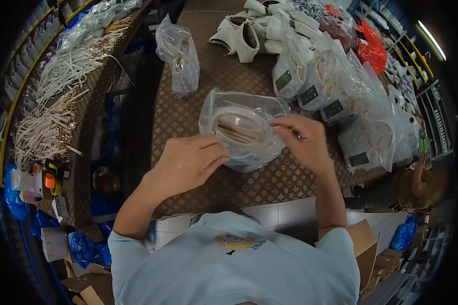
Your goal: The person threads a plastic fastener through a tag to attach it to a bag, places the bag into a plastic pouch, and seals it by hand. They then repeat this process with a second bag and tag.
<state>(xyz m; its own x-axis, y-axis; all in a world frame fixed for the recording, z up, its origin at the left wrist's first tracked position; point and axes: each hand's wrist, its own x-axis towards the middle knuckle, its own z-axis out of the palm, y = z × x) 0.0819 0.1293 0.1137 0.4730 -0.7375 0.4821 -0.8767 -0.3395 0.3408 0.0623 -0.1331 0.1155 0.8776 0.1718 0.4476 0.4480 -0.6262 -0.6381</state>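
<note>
A clear plastic bag (221, 104) stands on the brown patterned table (285, 183), with a pale item (239, 127) inside it. At the bag's near left edge, my left hand (191, 160) has its fingers bent together on the plastic. My right hand (303, 140) pinches the plastic at the right side, thumb and forefinger close together. Further back on the left stands another bagged item (183, 61). To the right are several clear bags with pale items (313, 94) and dark labels.
Pale unbagged pieces (247, 40) are heaped at the back, with a red bag (371, 48) to their right. Bundles of straps (48, 119) lie on a left-hand bench. A person (422, 183) is at the far right. An open carton (364, 244) stands below right.
</note>
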